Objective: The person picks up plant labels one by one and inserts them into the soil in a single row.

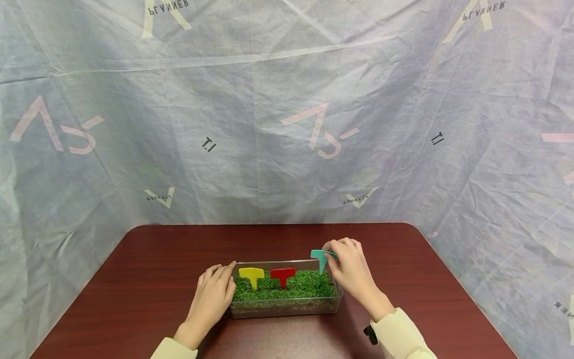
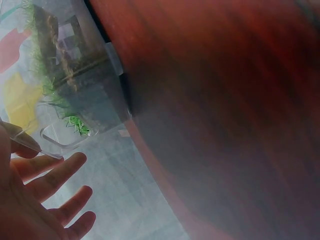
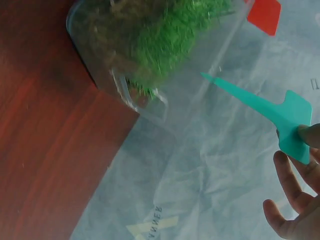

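Note:
A clear plastic bin [image 1: 284,308] holds green artificial grass [image 1: 309,283]. A yellow T-shaped plant label [image 1: 252,274] and a red one [image 1: 283,275] stand upright in the grass. My right hand [image 1: 352,267] pinches a teal plant label [image 1: 319,255] by one side of its head, above the bin's right end. In the right wrist view the teal label's pointed stem [image 3: 245,97] is bare and clear of the grass. At the left end my left hand [image 1: 213,290] holds the bin's rim between thumb and fingers; its other fingers [image 2: 75,205] are spread outside.
The bin stands on a dark red-brown table [image 1: 157,269] with rounded far corners. A grey printed cloth [image 1: 251,124] hangs behind the table and along its sides. The bin has a handle opening [image 2: 65,132] at its end.

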`<state>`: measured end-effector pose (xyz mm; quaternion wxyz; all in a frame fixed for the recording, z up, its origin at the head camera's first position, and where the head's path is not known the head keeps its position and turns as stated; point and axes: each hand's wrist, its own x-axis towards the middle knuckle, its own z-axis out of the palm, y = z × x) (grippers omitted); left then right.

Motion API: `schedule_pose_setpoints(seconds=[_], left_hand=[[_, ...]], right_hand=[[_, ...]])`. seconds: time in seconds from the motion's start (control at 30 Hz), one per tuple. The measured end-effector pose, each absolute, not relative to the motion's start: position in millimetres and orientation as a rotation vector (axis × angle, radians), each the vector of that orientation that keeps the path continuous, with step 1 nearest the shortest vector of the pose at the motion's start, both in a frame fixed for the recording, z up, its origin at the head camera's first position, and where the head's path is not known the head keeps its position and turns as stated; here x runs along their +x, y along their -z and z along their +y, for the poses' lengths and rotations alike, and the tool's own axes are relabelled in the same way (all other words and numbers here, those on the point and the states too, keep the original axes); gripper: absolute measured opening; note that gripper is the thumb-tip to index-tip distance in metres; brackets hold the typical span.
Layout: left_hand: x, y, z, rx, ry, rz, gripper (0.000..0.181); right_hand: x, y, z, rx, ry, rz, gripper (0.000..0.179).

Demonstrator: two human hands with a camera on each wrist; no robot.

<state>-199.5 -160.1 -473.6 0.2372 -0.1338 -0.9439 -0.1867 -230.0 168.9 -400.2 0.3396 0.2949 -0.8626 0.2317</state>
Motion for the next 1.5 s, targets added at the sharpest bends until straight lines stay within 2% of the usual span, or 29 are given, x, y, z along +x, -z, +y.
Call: schedule_pose_setpoints(seconds=[1.2, 1.4, 1.5], left_hand=[[-200.0, 472.8, -159.0, -0.355, 0.500, -2.587, 0.036], [-200.3, 473.4, -159.3, -0.357, 0.501, -2.587, 0.036], [-200.5, 473.7, -159.4, -0.362, 0.505, -2.584, 0.036]], right_hand=[[-226.0, 437.3, 155.3, 0.819, -0.659, -2.342, 0.023], [-226.8, 437.7, 156.9, 0.844, -0.646, -2.385, 0.013], [-227.7, 438.4, 156.6, 0.849, -0.635, -2.377, 0.015]])
